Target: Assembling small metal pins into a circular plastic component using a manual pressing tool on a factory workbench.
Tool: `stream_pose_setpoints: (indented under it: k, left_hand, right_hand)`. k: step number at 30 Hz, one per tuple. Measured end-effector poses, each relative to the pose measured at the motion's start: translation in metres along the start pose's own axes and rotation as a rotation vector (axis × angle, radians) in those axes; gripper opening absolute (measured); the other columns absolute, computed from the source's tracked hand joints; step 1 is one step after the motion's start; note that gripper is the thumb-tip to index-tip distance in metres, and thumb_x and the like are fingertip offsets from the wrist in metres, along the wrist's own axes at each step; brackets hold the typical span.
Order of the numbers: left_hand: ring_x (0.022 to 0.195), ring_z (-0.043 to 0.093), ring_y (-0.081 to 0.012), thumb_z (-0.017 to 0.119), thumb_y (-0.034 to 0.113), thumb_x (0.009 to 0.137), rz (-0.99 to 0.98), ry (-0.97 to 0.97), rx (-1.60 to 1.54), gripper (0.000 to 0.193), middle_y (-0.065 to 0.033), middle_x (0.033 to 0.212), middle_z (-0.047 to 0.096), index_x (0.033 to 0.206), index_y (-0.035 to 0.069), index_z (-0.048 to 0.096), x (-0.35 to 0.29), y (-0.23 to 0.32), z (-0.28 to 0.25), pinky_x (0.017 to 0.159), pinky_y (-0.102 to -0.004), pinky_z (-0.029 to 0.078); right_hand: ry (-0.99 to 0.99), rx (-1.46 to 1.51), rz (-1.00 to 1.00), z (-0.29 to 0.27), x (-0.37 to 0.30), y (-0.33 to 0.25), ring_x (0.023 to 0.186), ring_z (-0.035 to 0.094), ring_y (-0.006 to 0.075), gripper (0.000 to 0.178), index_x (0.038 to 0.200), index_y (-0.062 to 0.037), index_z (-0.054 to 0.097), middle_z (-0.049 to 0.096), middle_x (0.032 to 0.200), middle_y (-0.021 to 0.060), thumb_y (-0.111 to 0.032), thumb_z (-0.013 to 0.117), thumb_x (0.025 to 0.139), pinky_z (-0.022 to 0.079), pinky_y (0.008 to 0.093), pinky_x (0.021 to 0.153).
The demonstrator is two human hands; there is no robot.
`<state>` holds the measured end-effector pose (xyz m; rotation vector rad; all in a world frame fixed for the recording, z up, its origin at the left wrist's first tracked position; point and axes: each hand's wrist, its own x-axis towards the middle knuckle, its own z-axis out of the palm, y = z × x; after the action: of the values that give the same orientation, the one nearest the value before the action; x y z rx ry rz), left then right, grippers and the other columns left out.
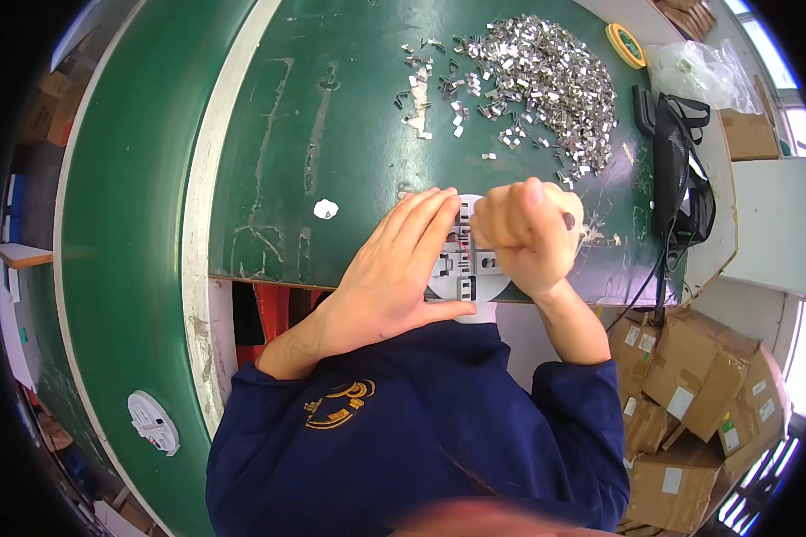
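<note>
A round white plastic housing [491, 288] with raised slots and dark small parts lies at the front edge of the green table, close to my body. Across its left side my left hand [390, 264] is laid with fingers stretched out, the thumb at the near rim. My right hand [530, 234] is curled into a fist over the right side of the housing, thumb on top. Whatever the fist holds, if anything, is hidden. A thin red wire shows between the hands. Further back lies a heap of small shiny metal clips [546, 80], with several scattered to its left.
A white scrap [326, 209] sits left of my hands. On the green belt [121, 268] to the left lies another round white part [152, 422]. Yellow tape [626, 46], a clear plastic bag [703, 76] and a black mesh bag [681, 170] lie right. Cardboard boxes [703, 376] are stacked lower right.
</note>
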<state>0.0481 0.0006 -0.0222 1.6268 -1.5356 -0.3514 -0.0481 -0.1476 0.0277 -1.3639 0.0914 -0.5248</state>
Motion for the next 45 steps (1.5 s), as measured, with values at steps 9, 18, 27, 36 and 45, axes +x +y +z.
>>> stream_pose_setpoints:
  k: [9, 18, 27, 36, 45]
  left_hand:
    - [0.137, 0.041, -0.0388, 0.089, 0.039, 0.066, -0.043, 0.045, -0.003, 0.108, -0.0225, 0.146, 0.043, 0.146, -0.008, 0.034, -0.003, 0.007, 0.002, 0.115, -0.0486, 0.033]
    - [0.125, 0.05, -0.034, 0.085, 0.021, 0.072, -0.043, 0.154, -0.192, 0.07, -0.0163, 0.139, 0.051, 0.133, 0.0, 0.056, -0.001, 0.004, -0.003, 0.104, -0.0431, 0.042]
    - [0.109, 0.054, -0.0265, 0.078, 0.007, 0.079, -0.025, 0.21, -0.12, 0.018, -0.0067, 0.12, 0.063, 0.096, 0.008, 0.074, 0.012, 0.008, 0.004, 0.086, -0.0358, 0.049]
    - [0.105, 0.053, -0.0252, 0.078, 0.008, 0.079, -0.035, 0.222, -0.138, 0.014, -0.0053, 0.117, 0.062, 0.093, 0.008, 0.073, 0.019, 0.008, 0.008, 0.081, -0.0344, 0.048]
    - [0.104, 0.053, -0.0244, 0.077, 0.007, 0.08, -0.03, 0.216, -0.113, 0.012, -0.0043, 0.119, 0.062, 0.091, 0.008, 0.072, 0.018, 0.008, 0.009, 0.08, -0.0331, 0.048]
  right_hand:
    - [0.016, -0.965, -0.033, -0.041, 0.026, -0.023, 0.063, 0.057, 0.0163, 0.009, 0.087, 0.0046, 0.066, 0.063, 0.079, 0.0113, -0.004, 0.067, 0.088, 0.045, 0.0284, 0.058]
    - [0.051, -1.053, 0.145, -0.045, 0.016, -0.021, 0.051, 0.037, 0.0024, 0.012, 0.095, 0.0005, 0.071, 0.06, 0.074, -0.0018, 0.001, 0.071, 0.083, 0.027, 0.0206, 0.048]
    - [0.061, -0.973, 0.086, -0.02, -0.034, -0.036, 0.053, 0.046, 0.0054, 0.017, 0.096, -0.004, 0.073, 0.071, 0.087, 0.0048, 0.001, 0.074, 0.08, 0.035, 0.0234, 0.047]
    - [0.022, -1.103, -0.365, -0.027, -0.056, -0.011, 0.053, 0.055, 0.0076, 0.023, 0.09, -0.0023, 0.072, 0.073, 0.087, 0.0077, 0.009, 0.079, 0.071, 0.041, 0.0231, 0.047]
    - [-0.087, -1.233, -0.556, -0.031, -0.057, -0.006, 0.071, 0.071, 0.0214, 0.027, 0.094, 0.0005, 0.07, 0.071, 0.091, 0.0109, 0.006, 0.079, 0.069, 0.058, 0.0292, 0.061]
